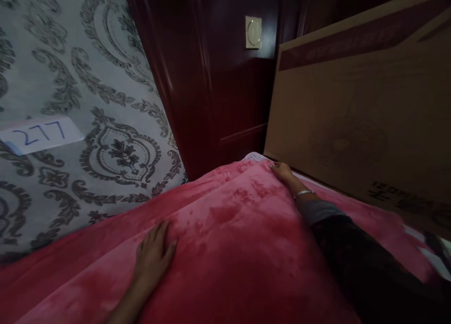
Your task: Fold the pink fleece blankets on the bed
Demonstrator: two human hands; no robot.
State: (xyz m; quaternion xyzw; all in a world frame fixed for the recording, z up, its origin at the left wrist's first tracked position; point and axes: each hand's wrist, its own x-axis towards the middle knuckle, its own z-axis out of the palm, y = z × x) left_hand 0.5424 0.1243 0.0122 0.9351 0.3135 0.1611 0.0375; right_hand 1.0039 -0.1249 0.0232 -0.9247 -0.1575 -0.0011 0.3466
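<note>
Red blanket (229,253) spreads before me; my left hand (151,253) rests on it, fingers apart; my right hand (283,173) clamps its far corner. Cardboard box (338,98) stands at right, contents hidden.

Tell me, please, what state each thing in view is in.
Blanket: spread out, layers overlapping
Left hand: open, resting on the blanket
Right hand: at the blanket's far edge, grip unclear
Bracelet: worn on the right wrist
Cardboard box: standing
Paper label: marked 277
Wall plate: mounted upright
</note>
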